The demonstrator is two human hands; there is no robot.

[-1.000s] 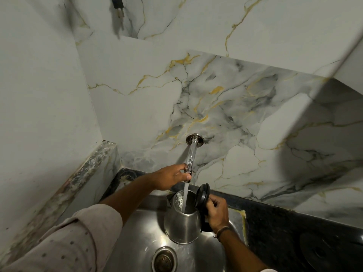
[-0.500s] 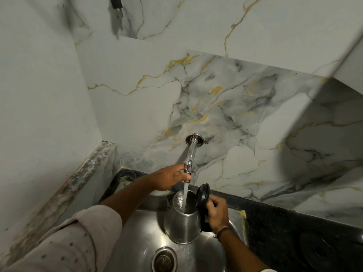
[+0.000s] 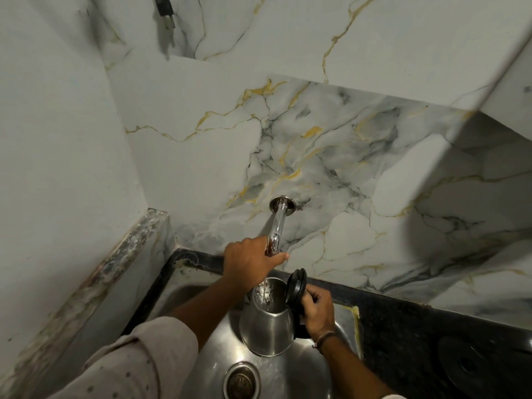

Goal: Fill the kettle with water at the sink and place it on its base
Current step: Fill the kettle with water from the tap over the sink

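A steel kettle [image 3: 266,326] hangs over the steel sink [image 3: 288,378], its black lid [image 3: 295,286] flipped open. My right hand [image 3: 316,311] grips its black handle on the right side. A chrome tap [image 3: 276,226] comes out of the marble wall, and a thin stream of water falls from it into the kettle's mouth. My left hand [image 3: 249,262] is closed around the tap's end, just above the kettle. The round black kettle base [image 3: 472,367] lies on the dark counter at the far right.
The sink drain [image 3: 241,383] sits below the kettle. A dark counter [image 3: 403,326] runs right of the sink. A marble ledge [image 3: 121,260] borders the left wall. A black plug [image 3: 164,8] hangs on the wall at the top left.
My left hand has shifted a little on the tap's end. The kettle stays under the stream in my right hand, and the water keeps running.
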